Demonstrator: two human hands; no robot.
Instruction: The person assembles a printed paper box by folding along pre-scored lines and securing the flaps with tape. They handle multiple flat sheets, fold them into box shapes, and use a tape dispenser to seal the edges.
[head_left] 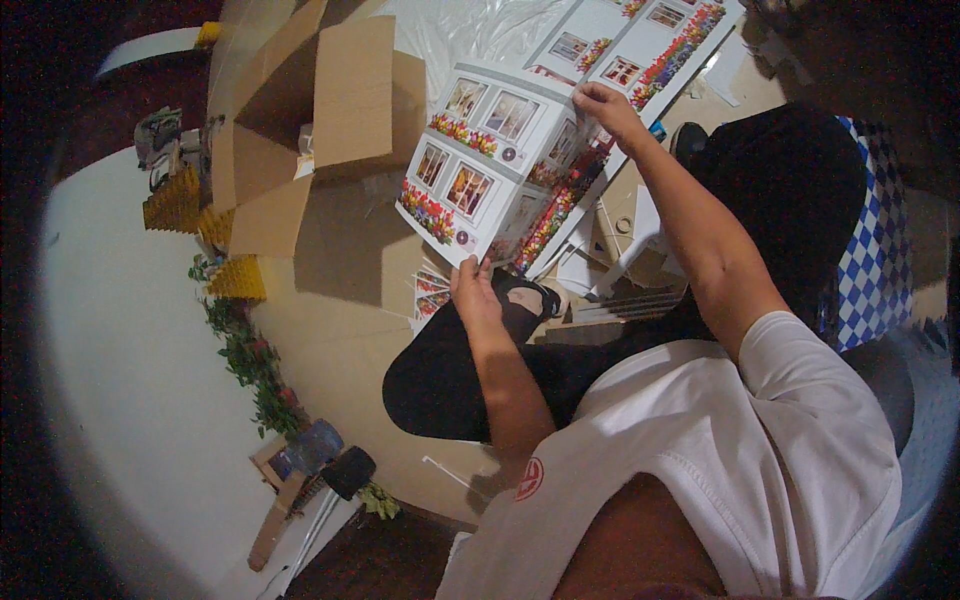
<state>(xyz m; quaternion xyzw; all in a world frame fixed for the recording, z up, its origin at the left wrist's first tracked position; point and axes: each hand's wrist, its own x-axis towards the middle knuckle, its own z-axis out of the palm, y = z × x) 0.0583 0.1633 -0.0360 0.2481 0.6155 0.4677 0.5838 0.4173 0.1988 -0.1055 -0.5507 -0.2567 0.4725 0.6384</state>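
Observation:
In front of me is a printed panel (447, 150) with pictures of windows and rows of colourful flowers. It is tilted and bends along a crease, with its right part in shade. My left hand (476, 293) pinches its lower edge near the bottom corner. At the upper right edge my right hand (612, 112) grips the panel between thumb and fingers. Behind it lies a larger sheet (690, 50) with the same kind of window and flower print. Part of that sheet is hidden by the panel and my right hand.
An open cardboard box (352, 95) stands to the left, flaps up. Clear plastic film (462, 35) lies at the far side. Cardboard scraps and strips (625, 225) are by my legs. Leafy plants (250, 365) line the left, with a dark container (350, 472) nearer. A blue-and-white checked surface (873, 240) is right.

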